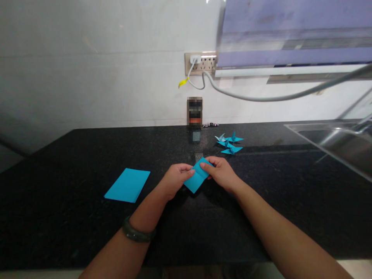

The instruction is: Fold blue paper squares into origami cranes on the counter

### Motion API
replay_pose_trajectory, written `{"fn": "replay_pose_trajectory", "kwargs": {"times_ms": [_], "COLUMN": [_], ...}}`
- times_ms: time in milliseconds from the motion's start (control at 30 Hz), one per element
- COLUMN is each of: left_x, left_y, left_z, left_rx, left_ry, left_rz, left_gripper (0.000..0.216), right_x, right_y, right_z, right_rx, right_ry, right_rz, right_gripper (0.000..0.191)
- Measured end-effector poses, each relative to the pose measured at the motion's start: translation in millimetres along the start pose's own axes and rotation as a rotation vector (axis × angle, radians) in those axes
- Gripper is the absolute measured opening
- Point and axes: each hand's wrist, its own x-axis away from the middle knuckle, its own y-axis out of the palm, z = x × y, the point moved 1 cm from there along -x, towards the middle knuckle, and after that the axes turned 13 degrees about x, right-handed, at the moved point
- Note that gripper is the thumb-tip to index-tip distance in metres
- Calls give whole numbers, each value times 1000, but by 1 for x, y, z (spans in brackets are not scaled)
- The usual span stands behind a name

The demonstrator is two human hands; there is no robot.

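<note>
A blue sheet of origami paper (195, 182), folded into a narrow rectangle with a crease across it, is held up above the dark counter. My left hand (178, 177) pinches its left side, thumb on top. On the upper right side, my right hand (220, 170) grips the same paper between thumb and fingers. To the left lies a stack of blue origami paper (128, 185), flat on the counter. Beyond my right hand sit several folded paper cranes (231, 150), mostly blue, one paler.
The black stone counter (72, 232) runs back to a white wall. A phone (194, 112) leans upright there with a beaded strap (210, 124) beside it. At the right is a metal sink (345, 141). A grey cable (255, 97) hangs from near the wall socket (207, 62).
</note>
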Motion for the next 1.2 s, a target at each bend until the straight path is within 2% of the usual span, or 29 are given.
{"fn": "replay_pose_trajectory", "kwargs": {"times_ms": [200, 367, 567, 633, 733, 867, 967, 1067, 1200], "left_x": [2, 4, 3, 1, -2, -2, 3, 8, 8], "left_y": [2, 5, 0, -5, -9, -8, -4, -4, -9], "left_z": [2, 6, 8, 6, 4, 6, 9, 12, 14], "left_rx": [99, 78, 9, -110, -436, -964, -1283, -1438, -1489], "left_ry": [-107, -147, -181, -184, -128, 162, 338, 306, 249], "left_rz": [-31, 1, -42, -54, -6, 55, -23, -85, -113], "left_gripper": [19, 13, 14, 14, 14, 15, 13, 19, 24], "right_x": [-2, -2, -2, -2, -3, -6, -10, -12, -8], "right_y": [-1, -1, -6, -8, -7, 1, 8, 9, 4], "right_z": [3, 3, 4, 6, 10, 11, 9, 9, 16], "right_rx": [-43, -40, 105, 229, 421, 621, 733, 788, 808], "right_ry": [15, -14, -123, -136, -90, 33, 75, 28, -134], "right_rz": [16, -15, -51, -56, -54, -31, -9, 2, -24], "right_gripper": [21, 20, 16, 13, 11, 8, 12, 12, 12]}}
